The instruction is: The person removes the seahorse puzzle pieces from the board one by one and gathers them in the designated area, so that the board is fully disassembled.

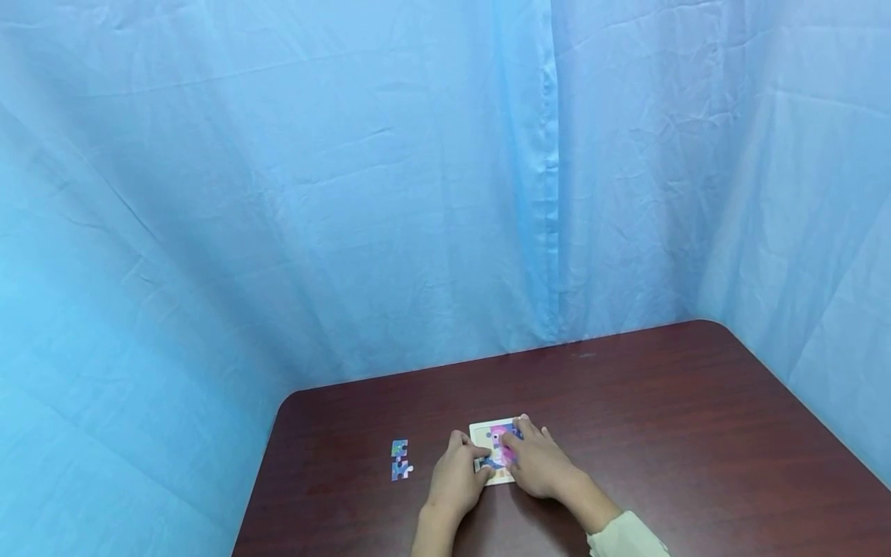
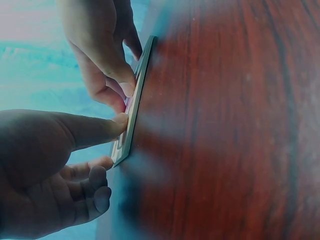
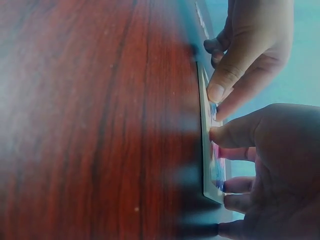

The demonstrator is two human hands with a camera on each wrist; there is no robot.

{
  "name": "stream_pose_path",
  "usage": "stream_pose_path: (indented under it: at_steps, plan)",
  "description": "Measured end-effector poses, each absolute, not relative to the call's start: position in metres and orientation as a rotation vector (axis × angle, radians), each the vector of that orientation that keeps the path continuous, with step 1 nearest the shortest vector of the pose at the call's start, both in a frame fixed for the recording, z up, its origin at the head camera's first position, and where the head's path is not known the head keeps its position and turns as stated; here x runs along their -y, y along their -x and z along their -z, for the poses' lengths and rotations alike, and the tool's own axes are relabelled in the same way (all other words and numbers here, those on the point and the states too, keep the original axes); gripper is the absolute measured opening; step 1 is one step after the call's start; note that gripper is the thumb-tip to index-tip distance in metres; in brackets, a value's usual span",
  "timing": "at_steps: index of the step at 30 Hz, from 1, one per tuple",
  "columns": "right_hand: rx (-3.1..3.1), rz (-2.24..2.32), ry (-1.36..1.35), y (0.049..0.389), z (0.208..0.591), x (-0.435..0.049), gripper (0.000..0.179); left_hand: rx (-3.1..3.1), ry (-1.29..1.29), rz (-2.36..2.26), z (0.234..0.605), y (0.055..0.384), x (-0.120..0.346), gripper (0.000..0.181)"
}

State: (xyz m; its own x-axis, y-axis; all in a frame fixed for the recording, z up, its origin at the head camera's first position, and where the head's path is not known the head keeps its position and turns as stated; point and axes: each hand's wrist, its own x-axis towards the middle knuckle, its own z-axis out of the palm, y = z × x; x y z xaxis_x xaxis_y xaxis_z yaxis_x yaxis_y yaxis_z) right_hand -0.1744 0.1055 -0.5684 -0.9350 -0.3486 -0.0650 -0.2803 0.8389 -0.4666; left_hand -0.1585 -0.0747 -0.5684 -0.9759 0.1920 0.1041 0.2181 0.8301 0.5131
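Observation:
A small white-bordered jigsaw puzzle tray (image 1: 503, 482) lies on the table, with pink, purple and blue pieces in it. My left hand (image 1: 455, 476) is at its left side, thumb and index finger on either side of a blue puzzle piece (image 1: 492, 462) that they seem to pinch. From the right, my right hand (image 1: 539, 462) rests its spread fingertips on the pink part of the picture (image 1: 497, 438) and the tray's right side. Both wrist views show the tray edge-on, with the thumbs on its near side. The hands hide much of the picture.
Two loose puzzle pieces, an upper one (image 1: 400, 448) and a lower one (image 1: 400, 469), lie left of the tray, close together. The dark red-brown wooden table (image 1: 661, 418) has rounded far corners. Light blue curtains (image 1: 390, 193) hang behind it and at both sides.

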Motion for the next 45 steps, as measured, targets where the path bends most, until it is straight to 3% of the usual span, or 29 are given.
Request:
stream_pose_path:
  at_steps: [25,45]
  plan:
    - [-2.873,0.695,0.498,0.176,0.572,-0.105,0.036,2.869,0.371,0.870,0.567,0.155,0.082,0.030]
    - [-2.855,0.720,0.473,0.175,0.572,-0.107,0.038,2.842,0.288,1.037,0.565,0.153,0.087,0.019]
